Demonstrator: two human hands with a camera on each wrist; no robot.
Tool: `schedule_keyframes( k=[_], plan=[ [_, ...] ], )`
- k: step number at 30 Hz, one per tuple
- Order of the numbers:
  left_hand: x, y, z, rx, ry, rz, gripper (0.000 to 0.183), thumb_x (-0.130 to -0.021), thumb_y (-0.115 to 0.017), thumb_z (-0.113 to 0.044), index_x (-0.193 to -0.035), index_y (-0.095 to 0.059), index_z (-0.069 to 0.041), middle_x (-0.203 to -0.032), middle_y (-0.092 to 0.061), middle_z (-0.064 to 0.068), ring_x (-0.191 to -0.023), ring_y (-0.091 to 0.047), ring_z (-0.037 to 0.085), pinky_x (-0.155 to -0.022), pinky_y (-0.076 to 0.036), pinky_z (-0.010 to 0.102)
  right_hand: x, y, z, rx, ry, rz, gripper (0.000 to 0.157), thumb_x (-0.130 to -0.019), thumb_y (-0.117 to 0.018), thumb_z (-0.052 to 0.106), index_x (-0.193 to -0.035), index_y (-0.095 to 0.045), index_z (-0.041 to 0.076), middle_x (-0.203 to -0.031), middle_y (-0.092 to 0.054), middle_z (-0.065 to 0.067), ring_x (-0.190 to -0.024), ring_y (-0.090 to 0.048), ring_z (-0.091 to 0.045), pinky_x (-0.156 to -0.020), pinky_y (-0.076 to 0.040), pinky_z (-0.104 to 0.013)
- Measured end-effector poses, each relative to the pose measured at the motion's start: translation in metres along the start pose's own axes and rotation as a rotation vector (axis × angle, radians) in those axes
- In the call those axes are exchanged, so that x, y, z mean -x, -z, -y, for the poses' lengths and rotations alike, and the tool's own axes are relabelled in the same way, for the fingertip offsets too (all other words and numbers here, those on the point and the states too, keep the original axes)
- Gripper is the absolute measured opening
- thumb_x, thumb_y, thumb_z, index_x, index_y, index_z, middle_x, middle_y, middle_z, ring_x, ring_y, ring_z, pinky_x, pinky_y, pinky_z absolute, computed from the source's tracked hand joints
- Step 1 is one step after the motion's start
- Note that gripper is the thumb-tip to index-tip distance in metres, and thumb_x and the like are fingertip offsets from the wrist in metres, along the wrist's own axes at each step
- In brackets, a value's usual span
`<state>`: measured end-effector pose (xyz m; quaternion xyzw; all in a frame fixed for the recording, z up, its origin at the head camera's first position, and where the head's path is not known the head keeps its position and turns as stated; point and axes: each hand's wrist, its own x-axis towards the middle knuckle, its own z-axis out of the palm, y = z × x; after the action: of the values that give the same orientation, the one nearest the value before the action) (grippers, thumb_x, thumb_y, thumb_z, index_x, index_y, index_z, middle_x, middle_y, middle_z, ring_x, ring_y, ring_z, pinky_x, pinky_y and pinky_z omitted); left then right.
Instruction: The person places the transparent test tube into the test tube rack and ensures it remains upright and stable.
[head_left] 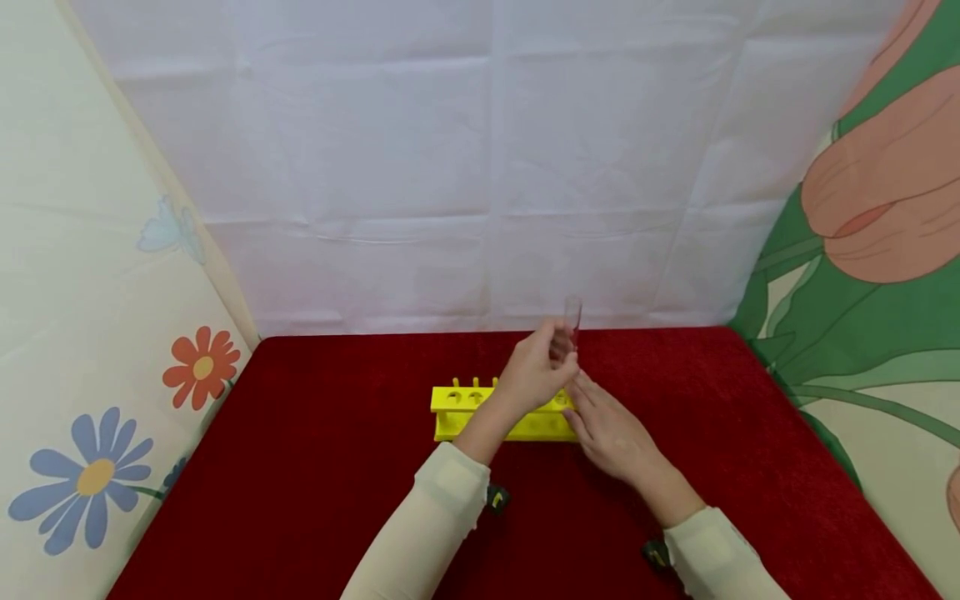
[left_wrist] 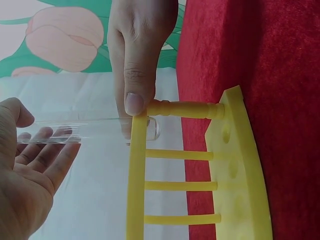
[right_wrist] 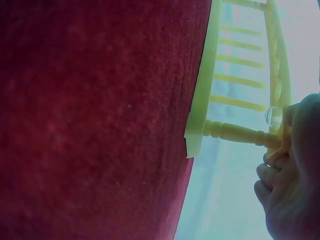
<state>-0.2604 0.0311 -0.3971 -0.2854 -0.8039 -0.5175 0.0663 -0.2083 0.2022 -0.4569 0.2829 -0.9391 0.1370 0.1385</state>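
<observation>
A yellow test tube rack (head_left: 459, 400) stands on the table, its top plate pierced by a row of holes. My left hand (head_left: 534, 371) holds a clear glass test tube (head_left: 573, 312) upright over the rack's right end, thumb on one side and fingers on the other. In the left wrist view the rounded bottom of the tube (left_wrist: 154, 129) pokes through an end hole, just below the top plate. My right hand (head_left: 615, 433) grips that end of the rack, its thumb (left_wrist: 134, 102) at the plate's edge. From the right wrist, the tube's tip shows beside the fingers.
Red cloth (head_left: 322, 467) covers the table. Behind it hangs a creased white sheet (head_left: 390, 167), with flower-printed panels at both sides. Small dark devices (head_left: 497, 499) sit by the wrists. Thin yellow pegs (left_wrist: 180, 185) stand along the rack.
</observation>
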Motion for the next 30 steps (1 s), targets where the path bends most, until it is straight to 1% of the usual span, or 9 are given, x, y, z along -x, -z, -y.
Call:
schedule_keyframes(
  k=[7,12,20,22,30],
  plan=[
    [-0.0009,-0.0004,-0.0008,-0.031,-0.031,0.002,0.030,-0.096,-0.064,-0.010,-0.124,-0.055,-0.006,-0.108,-0.065,0.003,-0.093,-0.060,0.008,-0.083,-0.052,0.014,-0.0008,0.0014,-0.0004,0.009,0.001,-0.008,0.054,-0.103,-0.054,0.014,-0.148,-0.039,-0.012,-0.154,-0.038,-0.030,-0.143,-0.040,-0.041,-0.114,-0.036,-0.054],
    [0.0001,-0.0017,0.0000,-0.050,-0.029,0.015,0.029,-0.096,-0.064,-0.010,-0.123,-0.055,-0.007,-0.109,-0.064,0.002,-0.093,-0.060,0.007,-0.083,-0.052,0.014,-0.0003,0.0023,-0.0005,0.012,-0.009,0.003,0.053,-0.104,-0.054,0.015,-0.148,-0.040,-0.011,-0.153,-0.041,-0.030,-0.141,-0.041,-0.042,-0.114,-0.036,-0.055],
    [0.0011,-0.0024,-0.0008,-0.059,-0.035,0.024,0.028,-0.096,-0.064,-0.010,-0.123,-0.055,-0.007,-0.111,-0.065,0.003,-0.093,-0.060,0.008,-0.084,-0.051,0.014,0.0004,0.0025,-0.0014,0.000,-0.026,0.013,0.054,-0.104,-0.053,0.016,-0.149,-0.038,-0.010,-0.154,-0.039,-0.029,-0.142,-0.041,-0.042,-0.115,-0.035,-0.054],
    [0.0014,-0.0024,-0.0008,-0.060,-0.032,0.028,0.028,-0.096,-0.065,-0.010,-0.123,-0.055,-0.007,-0.111,-0.065,0.003,-0.093,-0.060,0.007,-0.084,-0.051,0.014,0.0005,0.0024,-0.0011,-0.004,-0.029,0.011,0.055,-0.104,-0.054,0.016,-0.149,-0.038,-0.010,-0.154,-0.039,-0.029,-0.142,-0.041,-0.041,-0.115,-0.035,-0.054],
    [0.0050,-0.0031,0.0018,-0.051,-0.001,0.041,0.031,-0.097,-0.065,-0.011,-0.125,-0.055,-0.004,-0.111,-0.065,0.002,-0.095,-0.059,0.008,-0.085,-0.052,0.015,0.0019,0.0014,0.0014,-0.004,-0.027,0.016,0.053,-0.104,-0.053,0.017,-0.148,-0.040,-0.010,-0.152,-0.041,-0.029,-0.141,-0.042,-0.042,-0.115,-0.035,-0.054]
  ],
)
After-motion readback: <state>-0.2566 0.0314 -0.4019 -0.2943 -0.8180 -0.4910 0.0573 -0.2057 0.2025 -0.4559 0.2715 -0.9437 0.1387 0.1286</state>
